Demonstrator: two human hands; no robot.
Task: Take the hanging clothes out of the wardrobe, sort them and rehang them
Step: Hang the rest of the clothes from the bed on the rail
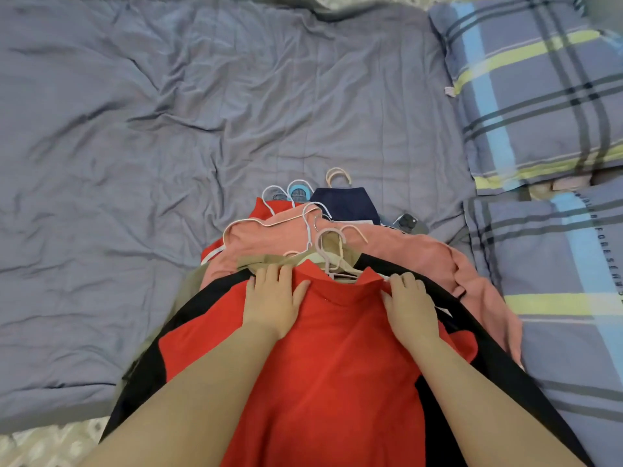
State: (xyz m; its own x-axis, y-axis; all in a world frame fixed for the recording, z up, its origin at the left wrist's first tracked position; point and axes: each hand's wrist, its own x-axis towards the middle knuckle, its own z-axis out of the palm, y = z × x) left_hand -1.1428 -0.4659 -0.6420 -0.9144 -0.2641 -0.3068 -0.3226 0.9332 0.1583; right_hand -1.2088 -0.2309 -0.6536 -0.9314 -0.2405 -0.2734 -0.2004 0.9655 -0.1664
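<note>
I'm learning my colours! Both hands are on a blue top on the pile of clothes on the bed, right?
Not blue. The head view shows the left hand and right hand on a red top. It does lie on the pile of clothes on the bed.

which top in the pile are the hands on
The red top, uppermost and nearest the person, under the left hand and right hand; the pink top and navy garment lie beyond.
</note>
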